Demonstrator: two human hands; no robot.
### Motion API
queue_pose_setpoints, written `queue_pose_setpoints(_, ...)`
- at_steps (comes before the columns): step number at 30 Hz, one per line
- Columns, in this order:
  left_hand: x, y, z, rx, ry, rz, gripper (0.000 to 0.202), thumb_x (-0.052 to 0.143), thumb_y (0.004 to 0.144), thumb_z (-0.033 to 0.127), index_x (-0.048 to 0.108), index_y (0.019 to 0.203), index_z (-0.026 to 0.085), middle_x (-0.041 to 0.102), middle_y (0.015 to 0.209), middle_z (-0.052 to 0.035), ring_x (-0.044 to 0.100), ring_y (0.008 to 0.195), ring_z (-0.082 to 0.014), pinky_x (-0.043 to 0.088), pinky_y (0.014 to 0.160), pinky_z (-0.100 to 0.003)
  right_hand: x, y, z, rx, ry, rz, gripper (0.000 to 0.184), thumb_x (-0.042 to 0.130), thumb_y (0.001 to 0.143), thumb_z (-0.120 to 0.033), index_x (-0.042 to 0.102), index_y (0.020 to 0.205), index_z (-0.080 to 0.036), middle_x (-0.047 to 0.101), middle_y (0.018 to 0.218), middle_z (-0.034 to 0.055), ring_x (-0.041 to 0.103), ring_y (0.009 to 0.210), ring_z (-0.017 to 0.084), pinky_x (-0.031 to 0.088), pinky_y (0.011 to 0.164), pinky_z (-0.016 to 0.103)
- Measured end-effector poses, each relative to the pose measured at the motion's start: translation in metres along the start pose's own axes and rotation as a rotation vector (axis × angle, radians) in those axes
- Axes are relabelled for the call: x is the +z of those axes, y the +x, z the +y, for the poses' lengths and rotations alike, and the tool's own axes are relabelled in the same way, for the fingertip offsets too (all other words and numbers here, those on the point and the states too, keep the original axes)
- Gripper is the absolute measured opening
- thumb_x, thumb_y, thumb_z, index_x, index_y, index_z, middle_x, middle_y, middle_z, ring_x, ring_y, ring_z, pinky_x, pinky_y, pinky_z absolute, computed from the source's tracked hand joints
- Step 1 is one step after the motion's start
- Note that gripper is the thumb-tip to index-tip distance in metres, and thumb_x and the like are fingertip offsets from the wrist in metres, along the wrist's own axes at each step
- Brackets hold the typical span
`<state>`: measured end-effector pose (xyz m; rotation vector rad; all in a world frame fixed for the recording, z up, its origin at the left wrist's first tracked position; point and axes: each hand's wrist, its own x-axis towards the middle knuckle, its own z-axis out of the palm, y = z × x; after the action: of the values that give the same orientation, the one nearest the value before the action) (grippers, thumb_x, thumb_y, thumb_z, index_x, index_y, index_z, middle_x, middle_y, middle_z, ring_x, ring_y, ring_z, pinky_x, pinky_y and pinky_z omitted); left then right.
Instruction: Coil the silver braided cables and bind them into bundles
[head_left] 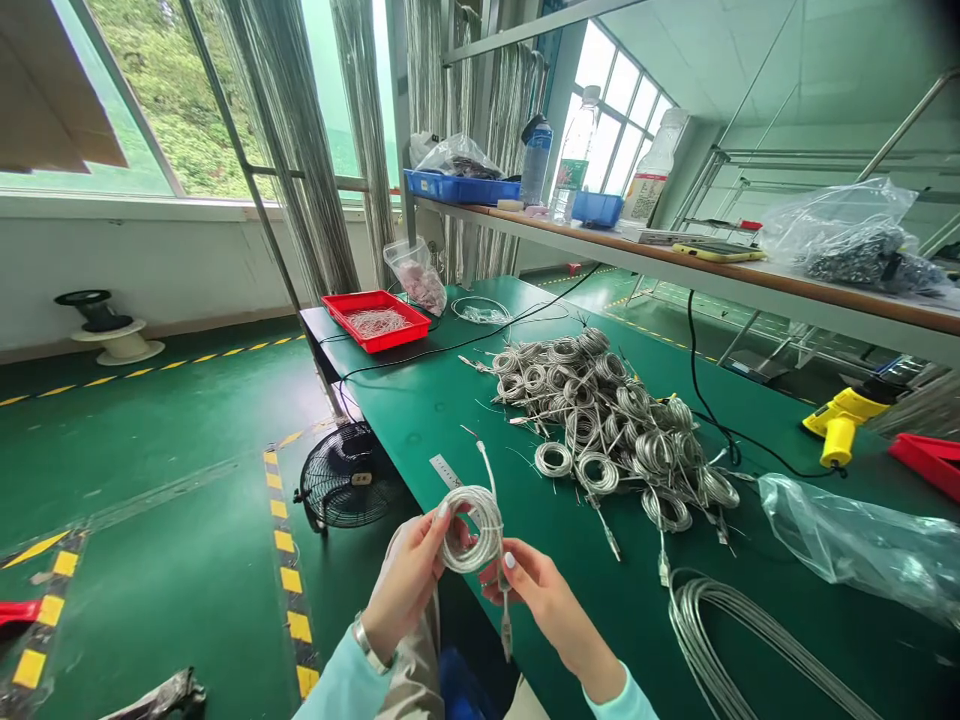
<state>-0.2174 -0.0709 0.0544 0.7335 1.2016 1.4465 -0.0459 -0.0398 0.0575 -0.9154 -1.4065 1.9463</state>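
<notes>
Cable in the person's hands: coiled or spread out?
Coiled: the translucent cable sits in loops between the left hand and right hand, its plug end hanging down.

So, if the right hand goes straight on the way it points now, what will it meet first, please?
Probably the coiled pale cable, which lies just ahead of the right hand's fingertips, up and to the left. Depth is hard to judge here, but nothing appears to lie between them.

Left hand (409,585) and right hand (547,610): both hold one coiled translucent cable (469,530) above the near edge of the green desk (420,430), its metal plug (506,632) hanging beside the right hand. Also on the desk: heap of coiled cables (600,420), centre; red tray (375,320), far left corner; looped cable bundle (720,640), near right corner; clear plastic bag (847,540), right edge.
</notes>
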Motion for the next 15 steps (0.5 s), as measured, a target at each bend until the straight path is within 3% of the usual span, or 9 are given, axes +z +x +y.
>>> queue_pose_setpoints(3, -0.005, 0.000, -0.004, -0.079, -0.150, -0.029, 0.042, 0.063, 0.078, 0.055, 0.065, 0.086, 0.014, 0.062, 0.074, -0.0017, 0.054, 0.066, -0.0129, 0.043, 0.061, -0.023, -0.005, -0.001, 0.007, 0.016, -0.029, -0.018, 0.058, 0.050, 0.083, -0.066, 0.063, 0.106, -0.014, 0.067, 0.088, 0.0092, 0.064, 0.079, 0.020, 0.048, 0.073, 0.032)
queue_pose_setpoints(7, -0.020, 0.009, -0.006, -0.076, -0.054, -0.012, 0.045, 0.058, 0.080, 0.059, 0.060, 0.074, 0.014, 0.057, 0.065, 0.0000, 0.049, 0.059, -0.0114, 0.040, 0.057, -0.022, -0.011, -0.002, 0.017, 0.047, -0.060, 0.009, 0.053, 0.054, 0.082, -0.063, 0.064, 0.103, -0.015, 0.068, 0.086, 0.0078, 0.063, 0.077, 0.018, 0.047, 0.071, 0.030)
queue_pose_setpoints(10, -0.041, 0.031, 0.013, 0.110, 0.321, -0.064, 0.045, 0.049, 0.086, 0.056, 0.062, 0.080, 0.014, 0.057, 0.065, -0.0016, 0.050, 0.062, -0.0147, 0.041, 0.060, -0.025, -0.017, -0.003, 0.027, 0.092, -0.065, 0.038, 0.052, 0.057, 0.080, -0.062, 0.065, 0.102, -0.016, 0.068, 0.085, 0.0069, 0.062, 0.075, 0.017, 0.046, 0.069, 0.028)
queue_pose_setpoints(12, -0.056, 0.055, 0.039, 0.353, 0.630, -0.097, 0.037, 0.049, 0.089, 0.047, 0.062, 0.105, 0.016, 0.063, 0.083, -0.0050, 0.054, 0.074, -0.0175, 0.043, 0.071, -0.028, -0.022, -0.001, 0.034, 0.130, -0.069, 0.070, 0.052, 0.059, 0.079, -0.062, 0.065, 0.102, -0.016, 0.068, 0.085, 0.0069, 0.062, 0.075, 0.016, 0.046, 0.068, 0.028)
queue_pose_setpoints(13, -0.062, 0.069, 0.055, 0.467, 0.752, -0.147, 0.035, 0.050, 0.089, 0.041, 0.059, 0.112, 0.017, 0.063, 0.099, -0.0078, 0.054, 0.088, -0.0194, 0.042, 0.082, -0.031, -0.024, 0.000, 0.038, 0.147, -0.065, 0.092, 0.053, 0.060, 0.078, -0.062, 0.065, 0.102, -0.016, 0.067, 0.084, 0.0068, 0.062, 0.074, 0.016, 0.045, 0.068, 0.027)
queue_pose_setpoints(15, -0.071, 0.101, 0.084, 0.580, 0.925, -0.376, 0.033, 0.049, 0.090, 0.036, 0.058, 0.117, 0.020, 0.061, 0.107, -0.0086, 0.051, 0.100, -0.0207, 0.039, 0.091, -0.035, -0.027, 0.006, 0.046, 0.166, -0.043, 0.144, 0.054, 0.062, 0.076, -0.063, 0.066, 0.099, -0.015, 0.067, 0.082, 0.0063, 0.061, 0.071, 0.015, 0.045, 0.065, 0.026)
